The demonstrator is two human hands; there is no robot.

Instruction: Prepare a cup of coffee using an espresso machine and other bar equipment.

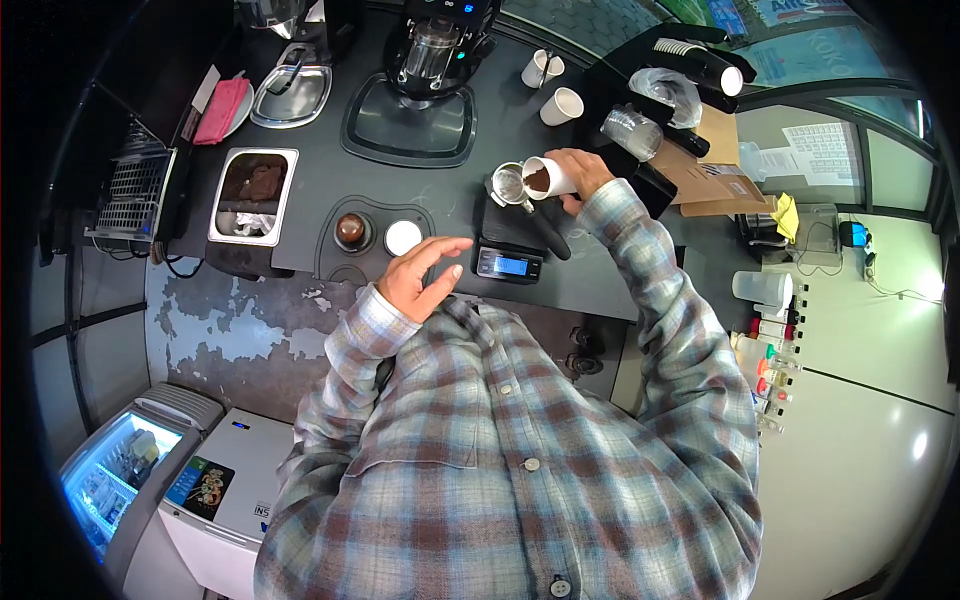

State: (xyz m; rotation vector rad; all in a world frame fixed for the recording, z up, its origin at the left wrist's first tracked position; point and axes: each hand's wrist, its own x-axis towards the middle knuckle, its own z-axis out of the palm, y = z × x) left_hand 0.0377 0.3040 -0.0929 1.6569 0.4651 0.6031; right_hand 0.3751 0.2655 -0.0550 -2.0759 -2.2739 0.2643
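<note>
My right hand [583, 174] holds a white paper cup [555, 177] of ground coffee [538, 179], tilted left with its mouth at the rim of a metal portafilter basket [510, 184]. The portafilter's black handle [551, 236] points towards me; it rests on a black digital scale [508, 264] with a lit display. My left hand [426, 277] is raised at the counter's front edge, left of the scale, fingers apart and holding nothing. Near it on a dark mat lie a wooden-topped tamper [352, 230] and a round white-topped thing [403, 237].
A coffee grinder [435, 56] stands behind a black tray [409, 127]. Two white paper cups [561, 106] are right of it, near stacked plastic cups [631, 133] and cardboard [705, 169]. On the left are a steel knock bin [253, 196], a metal tray [292, 96] and a pink cloth [223, 111].
</note>
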